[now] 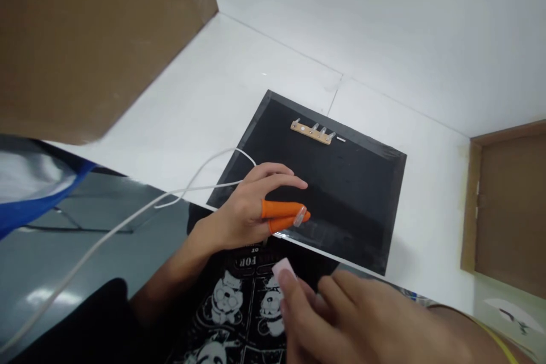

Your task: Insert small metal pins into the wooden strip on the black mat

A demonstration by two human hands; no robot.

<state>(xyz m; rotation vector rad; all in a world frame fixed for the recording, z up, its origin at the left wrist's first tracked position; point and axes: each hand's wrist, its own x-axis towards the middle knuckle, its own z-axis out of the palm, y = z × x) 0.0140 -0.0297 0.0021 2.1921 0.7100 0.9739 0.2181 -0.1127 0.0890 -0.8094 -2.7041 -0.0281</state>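
Note:
My left hand is over the near part of a black mat. Orange finger cots cover its thumb and index finger, whose tips pinch a small clear nail-shaped piece; the other fingers are spread. Closer to me, my right hand is closed on a small pale pink block, of which only the end shows above the fingertips. Toward the mat's far edge lies a tan strip with several similar clear pieces along it. A thin white stick-like bit rests beside the strip's right end.
Under the mat is a white table. A white cable runs from the lower left to my left hand. A large brown board or box stands at upper left, and a brown box-like frame at right. Blue-and-silver material hangs at left.

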